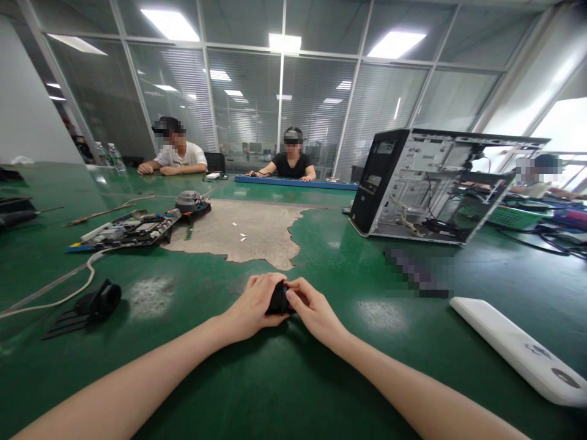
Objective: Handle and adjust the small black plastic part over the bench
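Both of my hands meet over the green table in front of me, around a small black part (277, 299) whose exact kind I cannot make out. My left hand (254, 302) wraps round it from the left, fingers over the top and thumb below. From the right, my right hand (316, 308) pinches its near side with thumb and fingertips. Much of the part is hidden by my fingers. On the table to the left lies a black plastic piece (94, 305) with a round ring and slats.
An open computer case (389, 189) stands at right, beyond a long white device (518, 348). A circuit board (132, 231) lies left, near a pale cable (89, 266). A worn bare patch (257, 229) marks the table (220, 391). People sit across and at far right.
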`<control>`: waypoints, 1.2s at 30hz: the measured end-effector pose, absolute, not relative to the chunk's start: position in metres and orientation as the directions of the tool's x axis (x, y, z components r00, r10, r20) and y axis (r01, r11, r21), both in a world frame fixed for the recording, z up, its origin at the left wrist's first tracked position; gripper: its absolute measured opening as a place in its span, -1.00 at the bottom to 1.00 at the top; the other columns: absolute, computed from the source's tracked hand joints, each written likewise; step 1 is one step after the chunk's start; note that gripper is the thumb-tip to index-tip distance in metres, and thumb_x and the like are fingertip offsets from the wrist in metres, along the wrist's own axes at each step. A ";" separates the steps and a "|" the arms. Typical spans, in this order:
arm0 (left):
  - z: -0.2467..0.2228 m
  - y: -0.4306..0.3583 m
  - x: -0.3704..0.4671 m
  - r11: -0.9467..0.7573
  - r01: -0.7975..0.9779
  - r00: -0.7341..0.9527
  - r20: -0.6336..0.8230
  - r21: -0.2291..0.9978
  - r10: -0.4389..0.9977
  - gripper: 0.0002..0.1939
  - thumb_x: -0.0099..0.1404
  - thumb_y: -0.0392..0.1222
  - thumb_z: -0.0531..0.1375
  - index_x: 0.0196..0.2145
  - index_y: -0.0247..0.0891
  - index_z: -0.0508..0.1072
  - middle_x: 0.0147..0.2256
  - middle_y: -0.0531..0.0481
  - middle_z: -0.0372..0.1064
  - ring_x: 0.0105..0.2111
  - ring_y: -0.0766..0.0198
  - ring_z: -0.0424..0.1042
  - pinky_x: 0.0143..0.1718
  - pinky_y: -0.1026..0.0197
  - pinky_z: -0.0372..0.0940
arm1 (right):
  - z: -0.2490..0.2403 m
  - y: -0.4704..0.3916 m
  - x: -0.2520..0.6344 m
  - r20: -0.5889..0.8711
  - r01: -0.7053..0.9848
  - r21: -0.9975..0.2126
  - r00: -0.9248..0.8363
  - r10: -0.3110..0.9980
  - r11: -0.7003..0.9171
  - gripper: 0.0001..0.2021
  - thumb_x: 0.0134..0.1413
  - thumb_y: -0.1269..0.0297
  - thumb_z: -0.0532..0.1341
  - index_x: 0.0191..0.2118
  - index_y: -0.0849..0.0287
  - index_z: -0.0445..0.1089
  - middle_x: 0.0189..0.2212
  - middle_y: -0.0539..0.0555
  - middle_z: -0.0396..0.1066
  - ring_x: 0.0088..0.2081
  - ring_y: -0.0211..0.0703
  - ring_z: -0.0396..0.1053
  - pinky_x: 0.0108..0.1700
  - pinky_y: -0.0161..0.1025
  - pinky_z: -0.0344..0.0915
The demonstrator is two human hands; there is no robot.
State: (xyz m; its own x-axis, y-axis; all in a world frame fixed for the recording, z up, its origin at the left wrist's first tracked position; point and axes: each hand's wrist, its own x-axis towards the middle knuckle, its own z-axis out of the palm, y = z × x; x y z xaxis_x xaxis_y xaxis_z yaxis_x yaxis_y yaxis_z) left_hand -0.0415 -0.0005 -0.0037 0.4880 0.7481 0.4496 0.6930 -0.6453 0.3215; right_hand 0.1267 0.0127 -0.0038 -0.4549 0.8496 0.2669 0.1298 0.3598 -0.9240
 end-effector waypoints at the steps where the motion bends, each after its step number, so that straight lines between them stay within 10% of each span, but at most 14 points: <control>1: -0.004 -0.001 -0.042 -0.645 0.693 0.488 0.450 0.321 0.748 -0.45 0.11 -0.16 0.20 -0.01 -0.19 0.02 -0.10 -0.08 0.20 -0.09 0.11 0.20 -0.06 0.07 0.02 | -0.004 0.014 0.127 0.273 0.154 -0.912 -0.462 0.844 0.380 -0.86 0.11 0.23 0.03 -0.26 0.15 0.23 -0.41 -0.01 0.34 -0.36 -0.26 0.33 -0.28 -0.29 0.25; 11: -0.004 -0.001 -0.042 -0.643 0.695 0.491 0.441 0.323 0.752 -0.45 0.09 -0.23 0.17 0.00 -0.18 0.00 -0.08 -0.09 0.18 -0.06 0.10 0.18 -0.05 0.05 0.01 | -0.005 0.008 0.134 0.405 0.252 -0.756 -0.545 0.734 0.604 -0.81 0.09 0.35 0.05 -0.13 0.12 0.18 -0.22 0.07 0.25 -0.22 -0.19 0.25 -0.13 -0.19 0.22; 36: -0.002 -0.003 -0.041 -0.639 0.693 0.482 0.445 0.335 0.755 -0.41 0.04 -0.25 0.21 -0.02 -0.17 0.03 -0.10 -0.06 0.20 -0.10 0.11 0.20 -0.08 0.07 0.04 | -0.004 0.013 0.125 0.233 0.036 -0.958 -0.472 0.850 0.283 -0.85 0.03 0.22 0.12 -0.28 0.12 0.18 -0.33 0.00 0.28 -0.29 -0.23 0.33 -0.24 -0.25 0.30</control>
